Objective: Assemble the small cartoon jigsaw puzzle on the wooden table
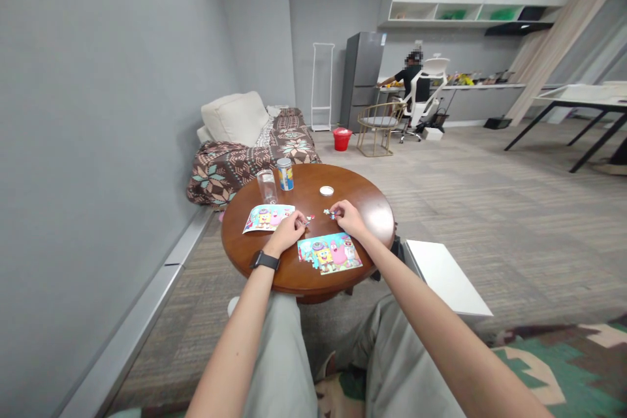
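Note:
A partly assembled cartoon jigsaw puzzle (337, 253) lies on the round wooden table (362, 199) near its front edge, with a gap at its lower left. My left hand (289, 230), wearing a black watch, is just above the puzzle's upper left corner, its fingers closed at a small puzzle piece (308, 221). To the right, my right hand (349, 217) pinches another puzzle piece (334, 215) beyond the puzzle's far edge. A loose light-blue piece (326, 211) shows beside those fingertips. The matching picture sheet (267, 218) lies curled at the left, partly behind my left hand.
A clear glass (267, 187), a cartoon-printed tin (285, 175) and a round lid (326, 191) stand toward the table's back. A white box-like surface (445, 274) is at the right. Farther off are a covered sofa (255, 150), a red bucket (341, 138) and a person (414, 81).

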The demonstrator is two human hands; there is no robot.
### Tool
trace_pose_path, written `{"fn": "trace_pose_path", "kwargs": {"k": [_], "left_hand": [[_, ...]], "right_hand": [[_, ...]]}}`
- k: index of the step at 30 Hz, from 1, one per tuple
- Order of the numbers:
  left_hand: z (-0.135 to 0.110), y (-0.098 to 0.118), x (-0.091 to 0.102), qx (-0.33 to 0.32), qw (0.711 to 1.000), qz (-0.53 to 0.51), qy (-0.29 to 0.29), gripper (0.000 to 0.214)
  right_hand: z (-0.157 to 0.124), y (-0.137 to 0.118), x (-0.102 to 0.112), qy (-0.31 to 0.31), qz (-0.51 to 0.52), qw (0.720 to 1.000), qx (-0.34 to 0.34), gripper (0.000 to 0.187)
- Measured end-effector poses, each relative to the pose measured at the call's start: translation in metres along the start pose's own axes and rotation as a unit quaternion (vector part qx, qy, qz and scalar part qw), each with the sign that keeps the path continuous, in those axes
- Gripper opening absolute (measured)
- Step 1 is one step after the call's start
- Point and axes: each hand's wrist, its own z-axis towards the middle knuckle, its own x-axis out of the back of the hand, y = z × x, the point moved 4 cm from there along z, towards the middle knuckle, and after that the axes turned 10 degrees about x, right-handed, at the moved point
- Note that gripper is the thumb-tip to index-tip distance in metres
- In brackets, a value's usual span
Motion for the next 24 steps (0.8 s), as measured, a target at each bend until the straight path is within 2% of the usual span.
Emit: {"fn": "trace_pose_path", "kwargs": {"k": [6,18,24], "left_hand": [[0.0012,-0.0013,-0.0011,-0.015,1.000,-0.021,0.006,0.007],[-0.0011,0.0029,0.0002,-0.025,0.999,0.027,0.002,0.021],[0.0019,-0.0011,-0.0017,-0.071,0.996,0.046,0.026,0.021]], "right_hand": [[0.0013,0.0041,0.0008,0.011,0.014,1.000,-0.001,0.031],[0.0022,0.0035,0.0005,0.008,0.055,0.998,-0.011,0.032],[0.0034,0.0005,0.0037,0.027,0.038,0.999,-0.006,0.029]]}}
